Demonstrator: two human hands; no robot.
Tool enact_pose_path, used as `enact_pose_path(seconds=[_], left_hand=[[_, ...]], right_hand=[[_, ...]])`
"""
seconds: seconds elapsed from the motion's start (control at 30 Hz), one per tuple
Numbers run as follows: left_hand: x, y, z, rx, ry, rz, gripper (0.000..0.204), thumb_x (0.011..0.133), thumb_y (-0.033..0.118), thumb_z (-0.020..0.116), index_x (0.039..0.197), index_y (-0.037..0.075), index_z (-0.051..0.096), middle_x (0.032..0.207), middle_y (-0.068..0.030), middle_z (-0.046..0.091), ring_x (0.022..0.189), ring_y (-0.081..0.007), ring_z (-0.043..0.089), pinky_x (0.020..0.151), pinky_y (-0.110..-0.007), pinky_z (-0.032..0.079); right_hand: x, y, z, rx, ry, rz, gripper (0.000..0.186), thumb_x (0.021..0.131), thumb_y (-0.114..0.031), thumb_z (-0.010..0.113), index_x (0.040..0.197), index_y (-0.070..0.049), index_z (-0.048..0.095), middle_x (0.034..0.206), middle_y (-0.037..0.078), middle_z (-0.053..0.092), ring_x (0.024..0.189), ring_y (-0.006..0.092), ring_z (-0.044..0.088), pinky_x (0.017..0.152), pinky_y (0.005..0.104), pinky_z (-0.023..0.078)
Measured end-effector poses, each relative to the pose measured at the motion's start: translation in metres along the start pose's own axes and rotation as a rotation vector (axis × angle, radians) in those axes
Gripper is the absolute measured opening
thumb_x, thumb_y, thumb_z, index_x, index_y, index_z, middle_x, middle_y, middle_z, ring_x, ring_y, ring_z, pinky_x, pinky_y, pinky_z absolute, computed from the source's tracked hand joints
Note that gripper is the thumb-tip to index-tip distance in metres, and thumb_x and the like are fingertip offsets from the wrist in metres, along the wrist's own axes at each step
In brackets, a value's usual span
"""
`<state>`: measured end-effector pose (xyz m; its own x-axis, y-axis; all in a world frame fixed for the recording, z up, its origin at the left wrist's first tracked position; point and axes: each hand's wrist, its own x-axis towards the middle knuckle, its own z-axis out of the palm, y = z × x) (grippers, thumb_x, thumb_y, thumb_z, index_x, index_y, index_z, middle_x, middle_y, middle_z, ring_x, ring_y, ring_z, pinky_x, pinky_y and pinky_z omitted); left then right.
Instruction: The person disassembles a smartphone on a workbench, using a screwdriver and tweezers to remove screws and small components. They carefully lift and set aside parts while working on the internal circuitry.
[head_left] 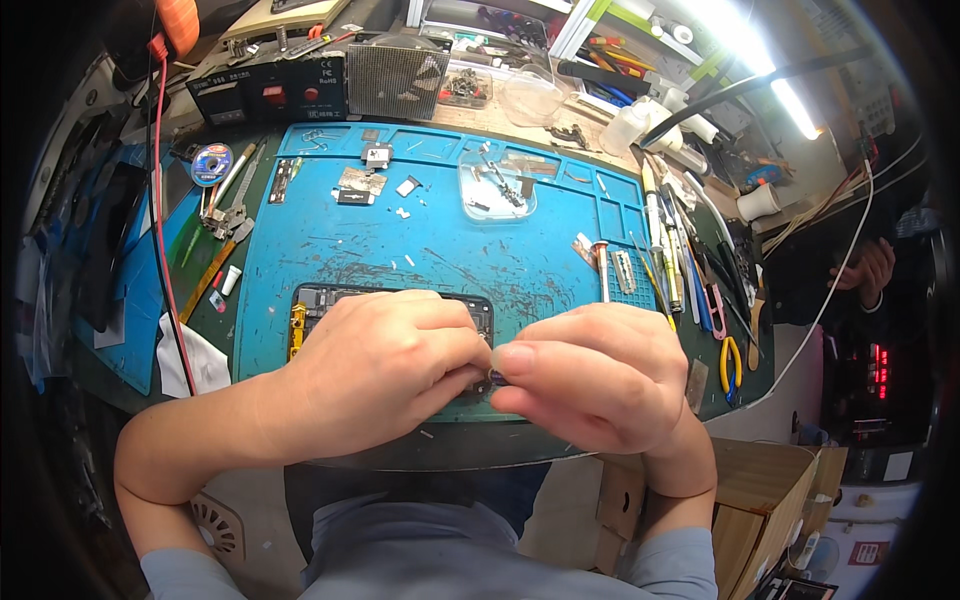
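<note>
An opened phone with dark frame (pixel 480 313) and a yellow flex strip (pixel 298 325) lies on the blue silicone mat (pixel 350 240), largely hidden by my hands. My left hand (pixel 380 365) rests over the phone, fingers curled and closed, their tips at its right part; what they hold there is hidden. My right hand (pixel 590 375) is just to the right, its thumb and fingertips closed on a small dark part (pixel 497 379) at the phone's right edge, touching or nearly touching my left fingertips. A clear plastic box (pixel 480 205) with small parts sits farther back.
Tweezers, pens and yellow pliers (pixel 731 368) lie along the right side; a solder spool (pixel 211 164), brush and white cloth (pixel 180 360) on the left. A black machine (pixel 265 90) stands at the back. Another person's hand (pixel 870 265) shows at the far right, near a white cable.
</note>
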<state>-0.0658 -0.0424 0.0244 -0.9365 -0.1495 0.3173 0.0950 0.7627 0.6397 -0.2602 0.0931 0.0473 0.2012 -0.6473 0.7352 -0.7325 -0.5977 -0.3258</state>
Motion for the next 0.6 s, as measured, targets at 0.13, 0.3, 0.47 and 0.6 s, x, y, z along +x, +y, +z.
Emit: enact_pose_path(seconds=[0.13,0.3,0.47,0.6], left_hand=[[0.001,0.000,0.001,0.023,0.017,0.026,0.010,0.091,0.015,0.079,0.097,0.009,0.074,0.094,-0.0054,0.071,0.090,-0.0292,0.072,0.075,-0.043,0.059],[-0.001,-0.003,0.005,0.061,0.051,0.041,0.008,0.090,0.015,0.077,0.094,0.009,0.074,0.092,-0.0045,0.071,0.087,-0.0284,0.072,0.073,-0.043,0.059],[-0.001,-0.004,0.005,0.053,0.046,0.053,0.009,0.090,0.016,0.078,0.094,0.009,0.074,0.093,-0.0039,0.071,0.087,-0.0279,0.072,0.072,-0.042,0.060],[-0.001,-0.002,0.006,0.044,0.077,0.020,0.009,0.090,0.016,0.078,0.094,0.010,0.075,0.092,-0.0035,0.071,0.087,-0.0271,0.072,0.072,-0.042,0.060]], right_hand=[[0.000,-0.003,-0.005,0.033,-0.056,0.035,0.043,0.084,-0.005,0.080,0.127,-0.007,0.081,0.089,0.005,0.078,0.066,0.0165,0.070,0.057,0.0283,0.055],[0.009,-0.009,-0.017,0.072,-0.210,0.076,0.033,0.087,-0.006,0.088,0.119,-0.003,0.078,0.091,0.012,0.080,0.073,0.0241,0.076,0.060,0.0318,0.059],[0.006,-0.011,-0.012,0.091,-0.155,0.064,0.040,0.086,-0.003,0.083,0.126,-0.003,0.077,0.095,0.011,0.080,0.073,0.0229,0.075,0.060,0.0318,0.059],[-0.004,-0.005,-0.001,0.081,-0.004,0.053,0.050,0.084,-0.004,0.076,0.134,-0.003,0.078,0.100,0.009,0.080,0.072,0.0196,0.072,0.061,0.0296,0.059]])
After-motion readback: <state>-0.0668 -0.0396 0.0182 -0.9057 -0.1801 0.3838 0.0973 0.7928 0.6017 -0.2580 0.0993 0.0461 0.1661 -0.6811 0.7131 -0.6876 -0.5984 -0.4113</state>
